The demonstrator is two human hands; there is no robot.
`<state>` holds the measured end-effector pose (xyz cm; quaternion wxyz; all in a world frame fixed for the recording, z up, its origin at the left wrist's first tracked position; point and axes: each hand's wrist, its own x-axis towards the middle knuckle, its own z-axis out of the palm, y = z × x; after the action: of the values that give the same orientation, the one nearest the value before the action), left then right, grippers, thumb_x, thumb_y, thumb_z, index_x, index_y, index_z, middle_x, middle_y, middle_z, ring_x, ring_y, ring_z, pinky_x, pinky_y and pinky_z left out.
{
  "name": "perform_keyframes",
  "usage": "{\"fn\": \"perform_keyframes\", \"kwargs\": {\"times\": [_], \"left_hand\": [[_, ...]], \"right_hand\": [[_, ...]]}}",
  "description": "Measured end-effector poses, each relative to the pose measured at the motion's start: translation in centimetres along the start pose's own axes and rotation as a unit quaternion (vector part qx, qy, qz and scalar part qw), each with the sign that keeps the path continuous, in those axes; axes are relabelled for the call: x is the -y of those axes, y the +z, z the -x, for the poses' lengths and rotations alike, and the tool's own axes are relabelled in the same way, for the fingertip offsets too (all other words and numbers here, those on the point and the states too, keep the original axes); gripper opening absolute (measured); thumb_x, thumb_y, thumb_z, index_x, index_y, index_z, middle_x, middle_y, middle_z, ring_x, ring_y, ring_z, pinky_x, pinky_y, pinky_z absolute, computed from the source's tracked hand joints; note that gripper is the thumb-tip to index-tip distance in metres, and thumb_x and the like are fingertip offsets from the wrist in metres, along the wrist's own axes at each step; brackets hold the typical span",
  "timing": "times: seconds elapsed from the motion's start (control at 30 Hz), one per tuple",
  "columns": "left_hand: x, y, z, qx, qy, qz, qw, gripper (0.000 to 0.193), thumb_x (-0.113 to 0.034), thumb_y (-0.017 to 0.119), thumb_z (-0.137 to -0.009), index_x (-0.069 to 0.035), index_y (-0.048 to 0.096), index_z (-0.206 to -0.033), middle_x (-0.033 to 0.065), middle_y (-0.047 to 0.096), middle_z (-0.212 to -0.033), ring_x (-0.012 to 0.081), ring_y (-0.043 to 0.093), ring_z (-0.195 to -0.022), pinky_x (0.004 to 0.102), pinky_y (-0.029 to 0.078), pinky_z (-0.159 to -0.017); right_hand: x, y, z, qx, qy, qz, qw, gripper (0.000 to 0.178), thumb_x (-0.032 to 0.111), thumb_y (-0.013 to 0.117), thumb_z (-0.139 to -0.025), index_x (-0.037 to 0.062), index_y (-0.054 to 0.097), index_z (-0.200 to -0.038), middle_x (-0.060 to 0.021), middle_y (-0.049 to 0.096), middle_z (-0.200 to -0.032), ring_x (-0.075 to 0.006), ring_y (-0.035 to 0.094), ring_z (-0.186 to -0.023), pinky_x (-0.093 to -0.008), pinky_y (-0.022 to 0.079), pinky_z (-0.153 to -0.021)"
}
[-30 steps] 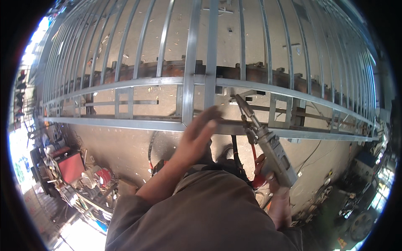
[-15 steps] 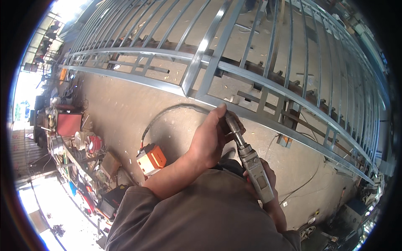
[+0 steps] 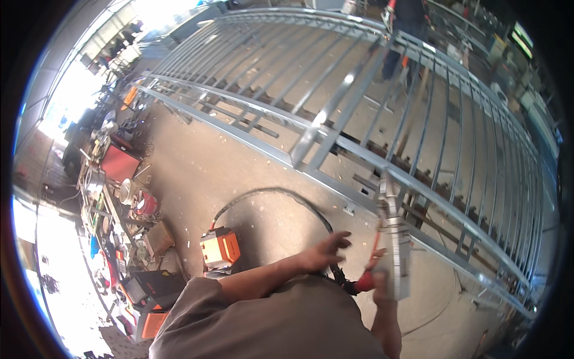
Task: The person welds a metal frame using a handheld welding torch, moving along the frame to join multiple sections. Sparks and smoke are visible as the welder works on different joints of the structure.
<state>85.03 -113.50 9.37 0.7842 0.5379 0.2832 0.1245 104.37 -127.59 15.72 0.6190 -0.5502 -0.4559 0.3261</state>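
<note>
My right hand (image 3: 382,288) is wrapped round a grey handheld welding gun (image 3: 396,251), blurred by motion, its nozzle pointing away from me near the metal frame. A red part (image 3: 363,281) with dark cabling shows beside that hand. Apart from the gun, my left hand (image 3: 321,251) hovers in front of my body with its fingers spread and nothing in them. A thick black hose (image 3: 281,190) arcs over the floor from an orange and black box (image 3: 220,250) and passes near my left hand.
A long barred frame of shiny metal tubing (image 3: 263,152) spans the space ahead. Beyond it stands another person (image 3: 409,24). To the left are cluttered shelves with a red box (image 3: 119,163), a cardboard box (image 3: 159,238) and a black and orange machine (image 3: 154,293).
My left hand has come off the gun's nozzle end and drawn back toward me, opening. The gun has swung to the right in my right hand. The view has shifted, showing more of the far side.
</note>
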Motion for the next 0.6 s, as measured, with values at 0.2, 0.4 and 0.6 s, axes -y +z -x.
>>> {"fn": "perform_keyframes", "kwargs": {"times": [0.2,0.4,0.6], "left_hand": [[3.4,-1.1,-2.5,0.253,0.065,-0.272,0.926,0.079,-0.014,0.083,-0.084,-0.007,0.046,-0.154,0.0186,0.057,-0.146,0.0310,0.060,-0.129,0.0440,0.049,-0.107],[5.3,-5.1,-5.6,0.113,0.285,-0.319,0.897,0.058,-0.012,0.085,-0.075,-0.008,0.067,-0.130,0.0150,0.070,-0.103,0.0351,0.069,-0.098,0.0465,0.054,-0.087],[10.1,-11.3,-8.1,0.068,0.199,-0.436,0.875,0.039,-0.025,0.083,-0.074,-0.014,0.074,-0.111,0.0088,0.074,-0.097,0.0337,0.068,-0.094,0.0455,0.054,-0.088]], "right_hand": [[8.8,-3.8,-5.1,-0.097,-0.099,-0.207,0.969,0.061,0.052,0.050,-0.108,0.0063,0.043,-0.147,-0.0111,0.061,-0.124,-0.0170,0.065,-0.083,-0.0362,0.057,-0.073],[23.7,-10.0,-7.4,-0.017,-0.137,-0.245,0.960,0.059,0.049,0.050,-0.109,0.0060,0.042,-0.148,-0.0116,0.055,-0.122,-0.0137,0.055,-0.081,-0.0313,0.051,-0.077],[33.4,-11.8,-9.7,-0.538,-0.296,0.045,0.788,0.054,0.028,0.047,-0.108,-0.0108,0.039,-0.146,-0.0170,0.056,-0.111,-0.0202,0.051,-0.088,-0.0359,0.045,-0.081]]}}
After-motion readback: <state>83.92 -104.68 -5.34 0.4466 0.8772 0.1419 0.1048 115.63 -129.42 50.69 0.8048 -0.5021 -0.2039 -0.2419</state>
